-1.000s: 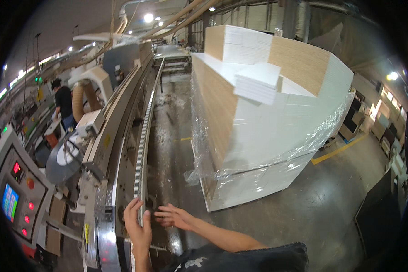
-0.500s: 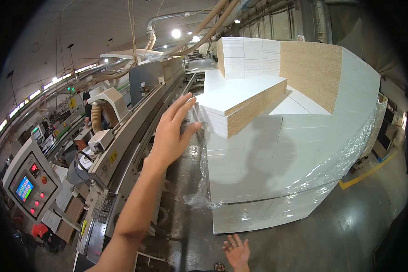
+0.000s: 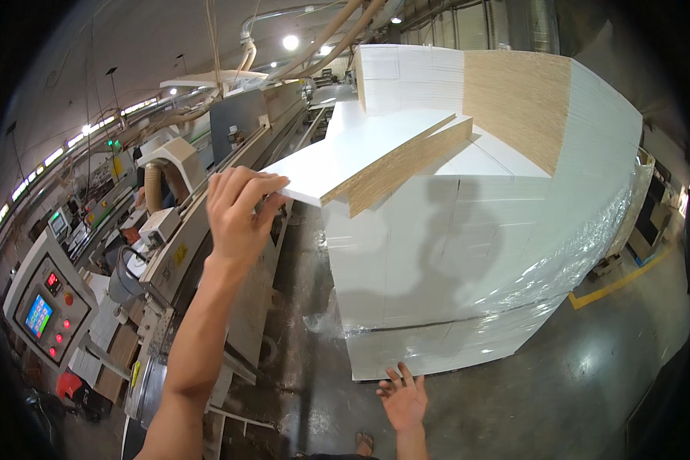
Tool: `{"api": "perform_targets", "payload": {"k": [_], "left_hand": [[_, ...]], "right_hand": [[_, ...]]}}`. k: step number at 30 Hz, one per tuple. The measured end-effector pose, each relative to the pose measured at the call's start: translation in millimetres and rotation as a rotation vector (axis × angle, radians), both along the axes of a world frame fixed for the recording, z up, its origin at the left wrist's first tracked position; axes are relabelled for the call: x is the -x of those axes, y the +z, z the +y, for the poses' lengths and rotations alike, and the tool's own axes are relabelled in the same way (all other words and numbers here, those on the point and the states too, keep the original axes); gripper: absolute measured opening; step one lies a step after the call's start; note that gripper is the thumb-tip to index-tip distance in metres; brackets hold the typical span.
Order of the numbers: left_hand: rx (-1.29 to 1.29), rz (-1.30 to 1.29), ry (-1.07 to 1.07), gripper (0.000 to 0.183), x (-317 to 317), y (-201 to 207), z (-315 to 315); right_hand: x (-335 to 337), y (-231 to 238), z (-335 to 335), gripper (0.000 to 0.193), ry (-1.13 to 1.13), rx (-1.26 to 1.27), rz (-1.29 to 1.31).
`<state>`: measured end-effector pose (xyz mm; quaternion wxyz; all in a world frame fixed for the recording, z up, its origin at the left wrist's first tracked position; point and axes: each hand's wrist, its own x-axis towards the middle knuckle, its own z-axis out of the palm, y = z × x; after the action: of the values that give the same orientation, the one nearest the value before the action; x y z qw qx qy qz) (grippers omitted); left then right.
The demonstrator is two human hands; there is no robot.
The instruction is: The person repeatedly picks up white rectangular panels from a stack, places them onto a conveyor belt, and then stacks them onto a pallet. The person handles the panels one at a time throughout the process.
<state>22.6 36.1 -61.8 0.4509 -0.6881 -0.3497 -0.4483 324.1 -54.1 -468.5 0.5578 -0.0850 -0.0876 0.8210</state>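
My left hand [image 3: 241, 211] pinches the near left end of a white board [image 3: 360, 149] between thumb and fingers. The board has a brown chipboard edge and lies skewed on a short pile of like boards [image 3: 414, 170], its held end jutting out past them. Beneath is a large block of stacked white panels [image 3: 429, 245], partly wrapped in clear film [image 3: 544, 295]. Low in front of that block, my right hand [image 3: 404, 400] is open, palm up and fingers spread, touching nothing.
Along the left runs a long grey machine [image 3: 199, 249] with a control panel [image 3: 50, 307] on an arm. A taller stack with a bare chipboard face [image 3: 517, 103] rises behind the boards. A yellow line [image 3: 621, 277] marks the floor at right.
My left hand has closed on the top board and drawn its near end leftward and toward me, off the pile's edge. My right hand has risen slightly, still open.
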Motion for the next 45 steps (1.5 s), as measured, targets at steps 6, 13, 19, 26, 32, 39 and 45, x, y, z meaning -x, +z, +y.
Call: {"api": "perform_targets", "payload": {"k": [6, 13, 19, 26, 32, 39, 45], "left_hand": [[-0.097, 0.032, 0.125, 0.034, 68, -12, -132], [-0.046, -0.451, 0.400, 0.038, 178, -82, -361], [0.203, -1.576, -0.051, 0.042, 149, -179, -536], [-0.091, -2.037, -0.068, 0.065, 122, -297, -661], [-0.237, -2.169, 0.046, 0.060, 129, -400, -731], [-0.096, -2.226, 0.200, 0.057, 176, -441, -757], [0.115, -2.130, 0.537, 0.070, 215, -498, -760]], "right_hand": [[75, 112, 5, 0.073, 0.126, -0.419, -0.138], [203, 269, 16, 0.108, 0.292, -0.932, -0.181], [267, 229, -56, 0.079, 0.488, -0.778, -0.006], [359, 39, -143, 0.059, 1.007, -0.762, -0.365], [460, -20, -235, 0.031, 1.329, -0.225, -0.715], [548, -70, -269, 0.033, 1.354, -0.187, -0.799], [581, -65, -286, 0.117, 1.198, -0.380, -0.903]]}}
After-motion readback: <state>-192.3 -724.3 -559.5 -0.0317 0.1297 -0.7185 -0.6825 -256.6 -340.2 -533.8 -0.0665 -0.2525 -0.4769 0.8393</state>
